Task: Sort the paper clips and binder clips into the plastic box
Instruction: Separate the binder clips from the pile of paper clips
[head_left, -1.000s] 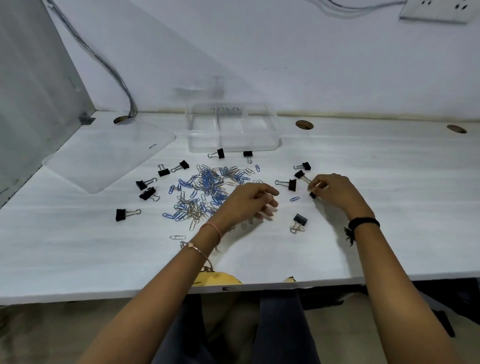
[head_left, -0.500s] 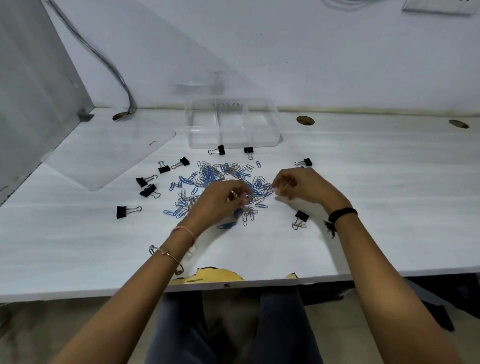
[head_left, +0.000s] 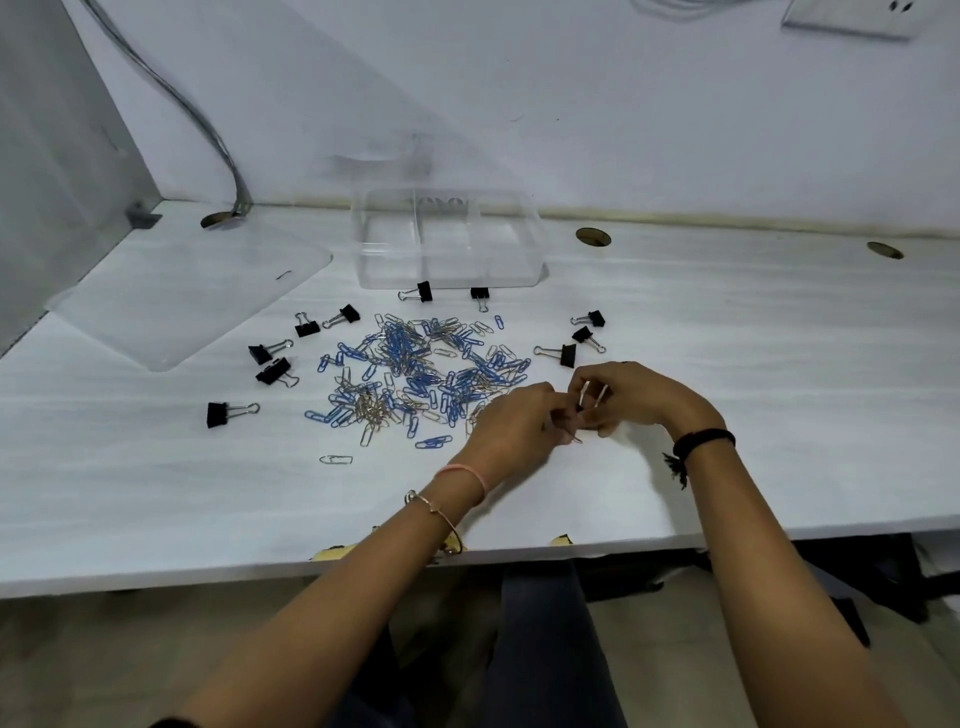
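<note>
The loose heap of blue and silver wire paper clips (head_left: 415, 379) lies spread on the white tabletop (head_left: 779, 389), in front of the clear plastic box with inner dividers (head_left: 447, 244), which looks empty so far. Small black binder clips with silver wire handles ring the heap: a few to its left (head_left: 272, 353), two touching or just beside the box's front wall (head_left: 423, 292), and three to the right (head_left: 566, 355).

At the heap's near right edge the two hands meet. The right hand (head_left: 631, 397) pinches something with thin silver wire loops standing up between its fingers, which I judge to be a binder clip, though its body is hidden. The left hand (head_left: 511, 423) is curled closed against it, fingertips on the same item or on a clip of its own; I cannot tell which.

The step in hand seems to be gathering a binder clip for the box. To do it well, keep the grip on the clip's body or folded handles so that it does not spring, lift it clear of the tangled paper clips, and drop it into one compartment kept for binder clips only.
</note>
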